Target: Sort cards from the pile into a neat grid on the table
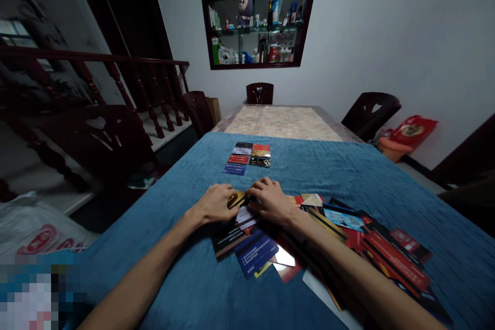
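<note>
My left hand (pixel 217 204) is closed, with its fingertips on the left side of a yellow card (pixel 236 199). At the right end of that same card, the curled fingers of my right hand (pixel 269 199) pinch it, partly hiding it. Beneath the hands lies a loose pile, with a pale card (pixel 246 217), a black card (pixel 228 241) and a blue card (pixel 257 252) showing. Further right, the pile spreads out with a red card (pixel 396 262) and a light blue card (pixel 344 219); my right forearm covers part of it.
Beyond the hands, several cards lie in two columns, among them a red-and-gold card (pixel 261 150) and a blue card (pixel 234 169). A blue cloth (pixel 174 263) covers the near table. Dark wooden chairs (pixel 369 113) stand around it. White bags (pixel 38 229) sit at the left.
</note>
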{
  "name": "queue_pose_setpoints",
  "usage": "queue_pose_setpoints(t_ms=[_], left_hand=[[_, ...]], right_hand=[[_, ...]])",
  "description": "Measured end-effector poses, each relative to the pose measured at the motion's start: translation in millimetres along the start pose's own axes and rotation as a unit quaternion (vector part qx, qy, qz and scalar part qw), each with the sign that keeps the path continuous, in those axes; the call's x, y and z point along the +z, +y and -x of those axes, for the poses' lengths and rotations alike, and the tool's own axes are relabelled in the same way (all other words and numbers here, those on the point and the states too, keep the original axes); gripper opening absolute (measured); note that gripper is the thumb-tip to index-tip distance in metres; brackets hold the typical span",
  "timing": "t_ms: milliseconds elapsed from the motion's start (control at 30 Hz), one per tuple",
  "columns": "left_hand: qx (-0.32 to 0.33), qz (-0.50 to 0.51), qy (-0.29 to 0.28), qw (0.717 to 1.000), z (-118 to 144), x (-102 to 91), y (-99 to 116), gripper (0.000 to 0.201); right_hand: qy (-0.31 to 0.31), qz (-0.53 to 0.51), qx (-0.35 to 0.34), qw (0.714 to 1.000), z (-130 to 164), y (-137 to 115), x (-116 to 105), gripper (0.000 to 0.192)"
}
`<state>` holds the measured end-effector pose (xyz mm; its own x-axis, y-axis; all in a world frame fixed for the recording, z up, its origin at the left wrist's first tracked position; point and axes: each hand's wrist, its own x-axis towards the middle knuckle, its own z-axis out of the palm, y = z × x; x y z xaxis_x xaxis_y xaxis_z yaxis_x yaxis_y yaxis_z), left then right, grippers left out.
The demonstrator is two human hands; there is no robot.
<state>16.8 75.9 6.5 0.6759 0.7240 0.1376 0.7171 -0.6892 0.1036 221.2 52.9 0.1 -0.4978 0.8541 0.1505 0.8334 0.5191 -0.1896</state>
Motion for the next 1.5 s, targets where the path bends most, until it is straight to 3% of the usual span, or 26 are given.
queue_pose_setpoints(t_ms=[333,567,833,1133,1300,1500], left_hand=[[0.024,0.185,-0.001,0.982,-2,-4.1,-11,0.021],[0.043,0.215,-0.002,0.976,-1,-6.3,-12,0.024],[0.019,0.272,0.047,0.961,-1,-8.3,-21,0.024],[-0.022,0.296,0.099,0.950,-3,-0.9,-39,0.028],[-0.013,0.288,0.093,0.953,-4,0.2,-37,0.018],[-0.034,0.298,0.089,0.950,-5,5.6,-33,0.028]], right_hand=[[0.041,0.007,-0.038,0.998,-1,0,7,0.025],[0.095,0.022,-0.034,0.995,-2,-2,12,0.017],[0.182,-0.027,-0.006,0.983,-3,7,12,0.016],[0.187,-0.081,0.046,0.978,-1,9,0,0.016],[0.169,-0.065,0.059,0.982,0,9,-2,0.017],[0.139,-0.034,0.054,0.988,2,6,-6,0.017]])
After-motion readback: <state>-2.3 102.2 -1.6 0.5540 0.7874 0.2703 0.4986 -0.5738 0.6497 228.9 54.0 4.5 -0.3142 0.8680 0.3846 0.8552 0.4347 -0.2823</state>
